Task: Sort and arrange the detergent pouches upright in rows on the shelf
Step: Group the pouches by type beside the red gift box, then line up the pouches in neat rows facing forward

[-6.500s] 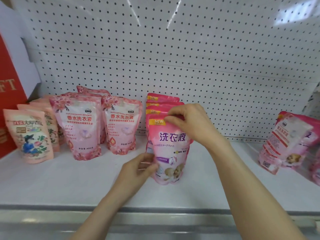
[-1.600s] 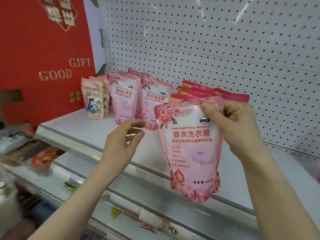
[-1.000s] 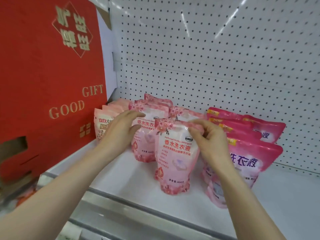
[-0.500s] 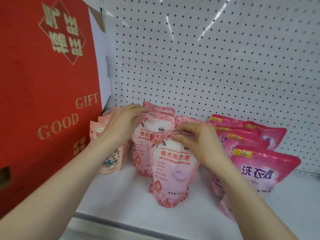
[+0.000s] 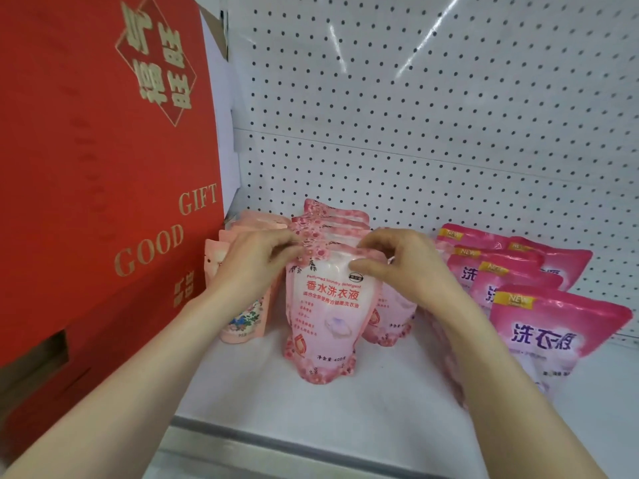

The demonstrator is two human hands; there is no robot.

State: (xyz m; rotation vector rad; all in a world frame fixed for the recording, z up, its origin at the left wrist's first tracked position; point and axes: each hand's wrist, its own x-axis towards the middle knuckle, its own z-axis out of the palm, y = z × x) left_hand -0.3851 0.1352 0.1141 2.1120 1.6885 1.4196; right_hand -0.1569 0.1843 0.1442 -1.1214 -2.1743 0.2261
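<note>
A pale pink floral detergent pouch [image 5: 326, 316] stands upright on the white shelf [image 5: 380, 392], at the front of a row of like pouches [image 5: 332, 219]. My left hand [image 5: 257, 264] pinches its top left corner and my right hand [image 5: 397, 261] pinches its top right corner. A second floral row [image 5: 390, 316] stands just right, partly hidden by my right wrist. Bright pink pouches [image 5: 553, 326] stand in a row further right. Peach pouches [image 5: 243, 323] stand at the left, behind my left hand.
A large red gift box [image 5: 103, 167] rises close on the left, next to my left forearm. A white pegboard wall [image 5: 432, 115] backs the shelf. The shelf's metal front edge [image 5: 276, 447] runs below my arms.
The floral pouch went from my right hand in the air down onto the shelf in front of its row. My left hand has shifted from the neighbouring pouches onto this pouch's top corner.
</note>
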